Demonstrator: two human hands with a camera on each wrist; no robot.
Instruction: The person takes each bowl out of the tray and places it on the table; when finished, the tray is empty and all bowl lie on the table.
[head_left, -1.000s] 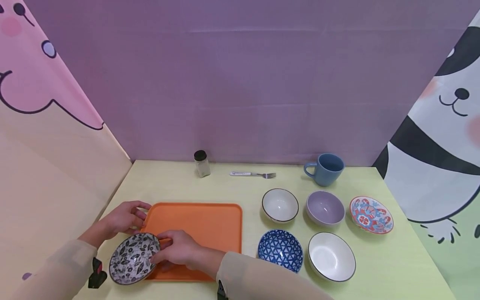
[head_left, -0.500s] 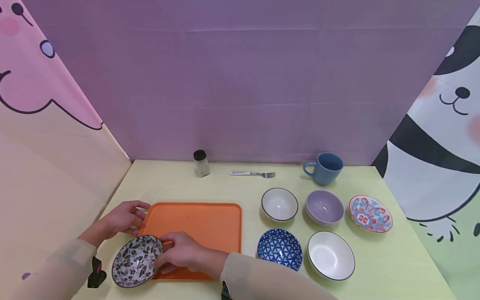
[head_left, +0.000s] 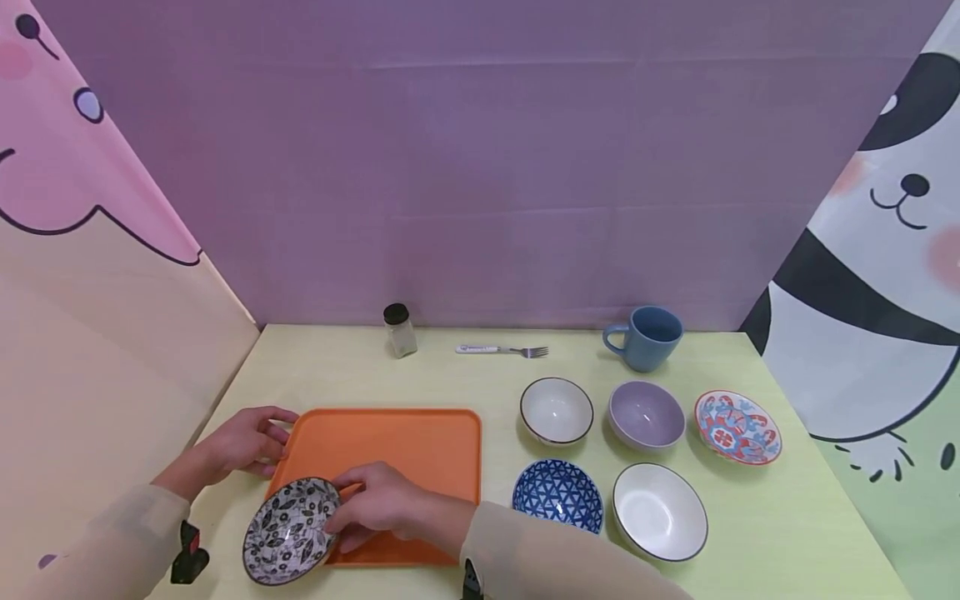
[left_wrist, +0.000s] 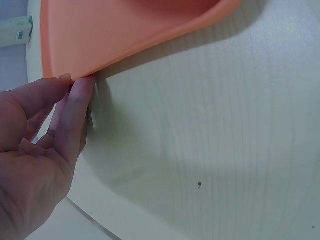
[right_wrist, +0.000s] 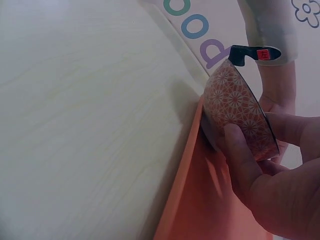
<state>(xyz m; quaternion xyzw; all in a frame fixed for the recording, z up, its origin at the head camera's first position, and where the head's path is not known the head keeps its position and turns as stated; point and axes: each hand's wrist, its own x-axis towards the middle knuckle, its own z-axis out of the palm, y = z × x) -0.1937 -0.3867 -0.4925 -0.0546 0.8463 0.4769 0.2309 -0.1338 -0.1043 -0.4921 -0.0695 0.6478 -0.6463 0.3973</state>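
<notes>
My right hand [head_left: 382, 504] pinches the rim of a black-and-white floral bowl [head_left: 288, 533], thumb on one side and fingers on the other. The bowl is tilted above the near left corner of an orange tray [head_left: 405, 433]. In the right wrist view, the patterned outside of the bowl [right_wrist: 235, 100] shows beside the tray wall [right_wrist: 182, 185]. My left hand [head_left: 247, 442] is at the tray's left edge. The left wrist view shows the thumb and fingers of that hand [left_wrist: 45, 130] pinching the tray's rim [left_wrist: 125, 52].
Right of the tray stand a white bowl [head_left: 557, 410], a blue triangle-patterned bowl [head_left: 558, 496], a purple bowl [head_left: 647, 414], a larger white bowl [head_left: 660, 510] and a red-and-blue patterned dish [head_left: 738, 427]. Behind are a jar [head_left: 401, 332], a fork [head_left: 502, 351] and a blue mug [head_left: 651, 337].
The floral bowl has moved right and slightly nearer in my right hand, further over the tray's near left corner. My left hand stays at the tray's edge.
</notes>
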